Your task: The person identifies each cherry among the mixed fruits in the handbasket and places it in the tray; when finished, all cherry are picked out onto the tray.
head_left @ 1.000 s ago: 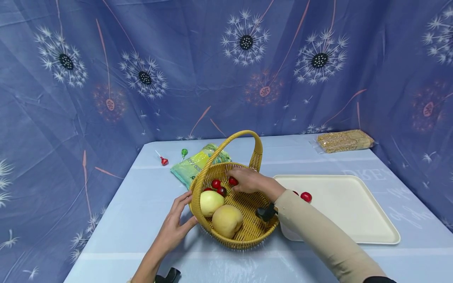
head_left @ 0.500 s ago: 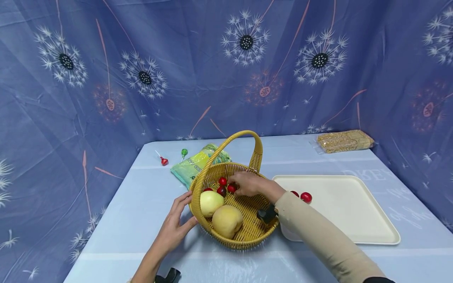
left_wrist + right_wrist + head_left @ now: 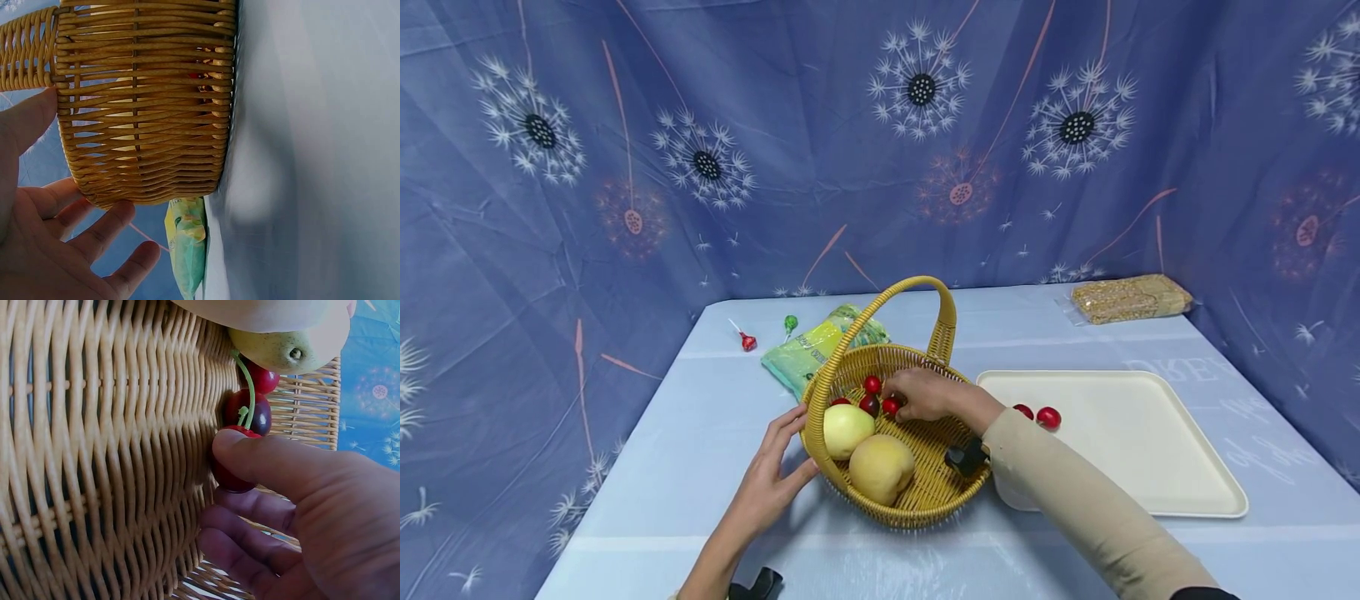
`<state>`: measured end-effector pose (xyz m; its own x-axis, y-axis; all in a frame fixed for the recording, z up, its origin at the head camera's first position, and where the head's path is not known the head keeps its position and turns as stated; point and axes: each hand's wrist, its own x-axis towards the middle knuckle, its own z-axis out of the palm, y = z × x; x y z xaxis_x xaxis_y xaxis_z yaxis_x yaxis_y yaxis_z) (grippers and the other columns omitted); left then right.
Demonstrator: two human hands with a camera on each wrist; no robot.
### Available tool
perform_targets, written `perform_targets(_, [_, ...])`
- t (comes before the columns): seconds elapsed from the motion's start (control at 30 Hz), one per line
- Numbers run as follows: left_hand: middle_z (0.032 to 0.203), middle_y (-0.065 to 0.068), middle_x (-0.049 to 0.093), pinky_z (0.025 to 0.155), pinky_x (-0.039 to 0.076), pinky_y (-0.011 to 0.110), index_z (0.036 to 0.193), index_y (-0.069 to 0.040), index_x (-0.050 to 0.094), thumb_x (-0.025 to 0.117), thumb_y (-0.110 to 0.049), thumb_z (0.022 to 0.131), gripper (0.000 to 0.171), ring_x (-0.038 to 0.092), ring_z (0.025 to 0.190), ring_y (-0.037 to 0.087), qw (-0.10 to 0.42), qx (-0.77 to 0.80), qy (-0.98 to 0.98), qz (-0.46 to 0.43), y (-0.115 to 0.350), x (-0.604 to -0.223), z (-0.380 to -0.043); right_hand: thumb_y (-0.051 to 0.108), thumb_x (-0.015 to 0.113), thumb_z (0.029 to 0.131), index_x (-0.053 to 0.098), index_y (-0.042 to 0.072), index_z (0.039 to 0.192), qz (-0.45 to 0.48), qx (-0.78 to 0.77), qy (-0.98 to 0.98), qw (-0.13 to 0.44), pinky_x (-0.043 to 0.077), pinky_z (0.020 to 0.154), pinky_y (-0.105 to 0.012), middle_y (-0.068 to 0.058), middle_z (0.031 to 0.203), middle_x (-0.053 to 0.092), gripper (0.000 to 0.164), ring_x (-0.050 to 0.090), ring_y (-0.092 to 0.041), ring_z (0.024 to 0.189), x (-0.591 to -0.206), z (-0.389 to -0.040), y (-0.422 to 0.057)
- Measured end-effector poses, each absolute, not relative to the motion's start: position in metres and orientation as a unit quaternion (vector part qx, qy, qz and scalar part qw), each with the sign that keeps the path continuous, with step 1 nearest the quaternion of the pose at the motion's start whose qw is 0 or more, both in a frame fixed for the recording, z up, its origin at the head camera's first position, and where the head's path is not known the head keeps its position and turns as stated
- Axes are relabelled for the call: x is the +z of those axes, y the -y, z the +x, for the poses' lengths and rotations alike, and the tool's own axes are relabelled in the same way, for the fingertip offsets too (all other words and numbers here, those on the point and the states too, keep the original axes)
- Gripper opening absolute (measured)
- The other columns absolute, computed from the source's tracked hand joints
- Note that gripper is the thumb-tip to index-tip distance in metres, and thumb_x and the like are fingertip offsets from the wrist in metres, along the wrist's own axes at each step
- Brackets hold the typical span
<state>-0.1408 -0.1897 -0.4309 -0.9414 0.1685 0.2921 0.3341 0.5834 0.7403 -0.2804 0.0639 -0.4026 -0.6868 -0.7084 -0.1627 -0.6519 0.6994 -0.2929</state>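
My right hand (image 3: 925, 393) reaches inside a yellow-brown wicker basket (image 3: 942, 510) and pinches a red cherry (image 3: 232, 476) with a green stem between thumb and finger, low against the weave. Next to it lie a dark cherry (image 3: 869, 406) and a red cherry (image 3: 872, 384); another red one is partly hidden. A pale green-yellow fruit (image 3: 847, 431) and a larger yellow, peach-like fruit (image 3: 880, 469) fill the basket's left front. Outside, my left hand (image 3: 56, 231) touches the basket's left side by the handle base, its fingers spread and nearly straight.
Right of the basket lies a cream tray (image 3: 1142, 450); red cherries (image 3: 1048, 417) sit at its left, partly behind my forearm. A green-yellow packet (image 3: 808, 350) rests behind the basket. Red (image 3: 748, 342) and green lollipops (image 3: 791, 323) lie back left, a clear-wrapped yellow-brown pack (image 3: 1131, 299) back right.
One red cherry in the basket has shifted right. My right hand has come slightly nearer to me with its cherry, lower in the basket. My left hand has stayed put.
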Motion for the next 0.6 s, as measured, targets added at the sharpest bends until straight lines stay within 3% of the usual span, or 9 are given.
perform_targets(0.2, [0.151, 0.000, 0.032, 0.105, 0.030, 0.064, 0.140, -0.020, 0.043, 0.067, -0.029, 0.087, 0.059, 0.032, 0.139, 0.033, 0.093, -0.435, 0.884, -0.142, 0.189, -0.431, -0.141, 0.024, 0.069, 0.086, 0.062, 0.015, 0.120, -0.373, -0.120, -0.913, 0.115, 0.047, 0.084, -0.035, -0.002, 0.110, 0.059, 0.036, 0.055, -0.016, 0.096, -0.393, -0.277, -0.068])
perform_targets(0.43, [0.151, 0.001, 0.032, 0.105, 0.031, 0.064, 0.140, -0.020, 0.043, 0.067, -0.029, 0.087, 0.059, 0.032, 0.139, 0.033, 0.095, -0.434, 0.884, -0.143, 0.189, -0.431, -0.141, 0.026, 0.067, 0.088, 0.060, 0.015, 0.124, -0.380, -0.146, -0.909, 0.090, 0.045, 0.094, -0.041, -0.003, 0.121, 0.056, 0.038, 0.054, -0.023, 0.116, -0.368, -0.268, -0.078])
perform_targets(0.6, [0.151, 0.001, 0.033, 0.105, 0.031, 0.063, 0.140, -0.020, 0.043, 0.067, -0.029, 0.087, 0.058, 0.033, 0.139, 0.033, 0.098, -0.431, 0.886, -0.143, 0.190, -0.431, -0.142, 0.025, 0.066, 0.088, 0.063, 0.017, 0.120, -0.395, -0.155, -0.905, 0.044, 0.048, 0.079, -0.032, 0.001, 0.109, 0.057, 0.034, 0.057, -0.017, 0.096, -0.355, -0.261, -0.086])
